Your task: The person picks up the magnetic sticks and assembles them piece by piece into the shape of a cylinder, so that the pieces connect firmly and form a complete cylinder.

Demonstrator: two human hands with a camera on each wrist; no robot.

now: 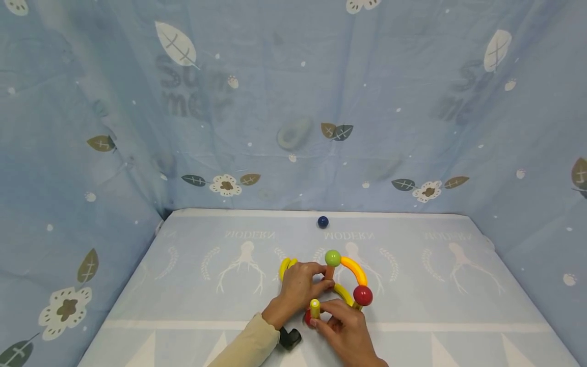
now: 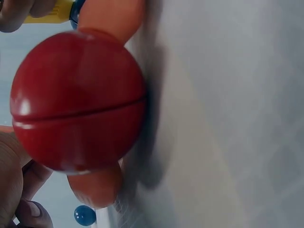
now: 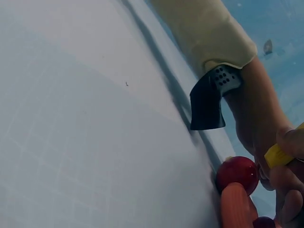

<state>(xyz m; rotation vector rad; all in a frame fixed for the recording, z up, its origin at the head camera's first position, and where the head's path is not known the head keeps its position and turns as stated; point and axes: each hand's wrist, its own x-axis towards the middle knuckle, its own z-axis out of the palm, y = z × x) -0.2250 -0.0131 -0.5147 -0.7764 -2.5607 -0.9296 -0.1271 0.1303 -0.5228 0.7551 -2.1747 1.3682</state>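
My left hand point(image 1: 298, 283) pinches an upright orange rod point(image 1: 329, 272) between thumb and fingers, with a green ball point(image 1: 332, 258) on its top end. My right hand point(image 1: 346, 326) pinches a short yellow rod point(image 1: 315, 309), held upright above a red ball point(image 1: 308, 318) low on the table. The left wrist view shows that red ball point(image 2: 78, 102) large, with orange pieces touching it on two sides. From the green ball a curved yellow-orange piece point(image 1: 355, 270) runs to a second red ball point(image 1: 363, 295). A curved yellow piece point(image 1: 343, 294) lies lower, between the hands.
Curved yellow pieces point(image 1: 285, 267) lie just left of my left hand. A dark blue ball point(image 1: 323, 222) sits near the table's back edge. A black wrist camera point(image 1: 290, 338) is on the left forearm. Patterned blue cloth point(image 1: 293, 102) hangs behind and beside the table point(image 1: 183, 306).
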